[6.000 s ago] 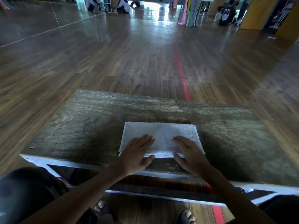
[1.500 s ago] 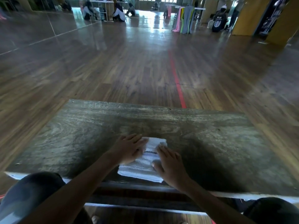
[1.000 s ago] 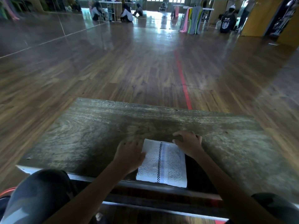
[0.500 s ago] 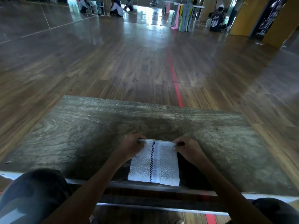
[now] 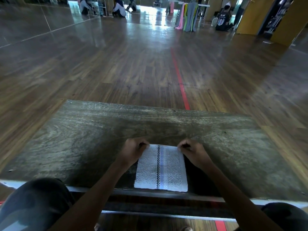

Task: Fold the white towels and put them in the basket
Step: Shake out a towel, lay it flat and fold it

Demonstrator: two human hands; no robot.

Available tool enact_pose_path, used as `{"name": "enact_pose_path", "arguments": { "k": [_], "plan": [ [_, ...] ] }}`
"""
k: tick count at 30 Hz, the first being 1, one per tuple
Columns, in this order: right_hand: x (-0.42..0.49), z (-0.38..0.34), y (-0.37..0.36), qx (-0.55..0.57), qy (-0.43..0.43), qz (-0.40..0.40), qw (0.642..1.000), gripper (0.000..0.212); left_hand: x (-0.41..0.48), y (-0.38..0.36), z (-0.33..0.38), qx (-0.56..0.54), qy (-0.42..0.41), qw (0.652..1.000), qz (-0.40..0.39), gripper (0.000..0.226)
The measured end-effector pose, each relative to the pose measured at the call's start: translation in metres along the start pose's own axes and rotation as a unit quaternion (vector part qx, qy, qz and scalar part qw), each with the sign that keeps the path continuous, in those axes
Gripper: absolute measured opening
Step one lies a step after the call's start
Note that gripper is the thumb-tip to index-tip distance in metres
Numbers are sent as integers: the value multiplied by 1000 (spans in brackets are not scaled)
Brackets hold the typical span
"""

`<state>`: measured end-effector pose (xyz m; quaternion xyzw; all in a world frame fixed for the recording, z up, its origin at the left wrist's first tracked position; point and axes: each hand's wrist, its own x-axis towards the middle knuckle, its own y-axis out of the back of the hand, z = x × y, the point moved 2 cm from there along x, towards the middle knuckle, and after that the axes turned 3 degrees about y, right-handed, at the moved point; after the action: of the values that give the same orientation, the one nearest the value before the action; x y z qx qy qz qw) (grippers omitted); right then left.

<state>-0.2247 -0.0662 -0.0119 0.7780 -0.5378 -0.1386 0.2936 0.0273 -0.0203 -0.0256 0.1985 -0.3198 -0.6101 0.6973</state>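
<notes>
"Starting from the left side of the table [image 5: 83, 139] — what are you reading?"

"I have the left hand [image 5: 133, 151] over the table's near half, fingers curled in, pinching the far left corner of the white towel [image 5: 160, 172]. The towel lies flat on the table, against its near edge and about midway along it. It is folded down to a narrow rectangle, with a checked stripe running away from me. Then the right hand [image 5: 193, 152], level with the left one above the table, is curled the same way and pinches the far right corner."

"So how far along are we?"

"By my reckoning this towel is most of the way folded — I judge one more fold, far edge drawn back toward the table's near edge, would finish it. I see no basket on or beside the table, and no other towels, so I can't tell how many are done or waiting."

"What's left, then?"

"Close this fold, press it flat, and carry it off the table to the basket, wherever that sits out of view."
</notes>
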Motion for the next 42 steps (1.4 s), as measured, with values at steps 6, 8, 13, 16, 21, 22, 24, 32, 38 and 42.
{"name": "enact_pose_path", "arguments": {
  "k": [6, 8, 13, 16, 21, 22, 24, 32, 38, 42],
  "plan": [
    [1, 7, -6, 17, -51, 36, 998, 9, 7, -2, -1, 7, 16, 1000, -9, 10],
    [1, 7, -10, 13, -58, 53, 997, 11, 10, -4, -2, 12, 20, 1000, -7, 10],
    [0, 2, -15, -66, -28, 85, 994, 18, 13, -10, -3, 48, 44, 998, 10, 9],
    [-2, -8, -12, -243, 14, 66, 968, 11, 8, -8, 3, 144, 0, 986, 82, 7],
    [-14, -34, -26, -426, 114, 30, 897, 22, -15, -16, 27, 247, -82, 963, 72, 36],
    [-20, -34, -33, -411, 93, -4, 907, 37, -22, -21, 30, 267, -89, 958, 48, 42],
    [-32, -29, -48, -391, 54, -47, 918, 67, -36, -30, 33, 315, -84, 945, 3, 55],
    [-26, -10, -58, -391, 27, -81, 916, 104, -35, -38, 24, 325, 18, 933, -151, 72],
    [-6, -16, -48, -366, 33, -64, 928, 89, -12, -32, 23, 255, -11, 966, -27, 57],
    [6, -23, -39, -308, 46, -7, 950, 48, 4, -23, 18, 211, 1, 977, 15, 30]
  ]
}}
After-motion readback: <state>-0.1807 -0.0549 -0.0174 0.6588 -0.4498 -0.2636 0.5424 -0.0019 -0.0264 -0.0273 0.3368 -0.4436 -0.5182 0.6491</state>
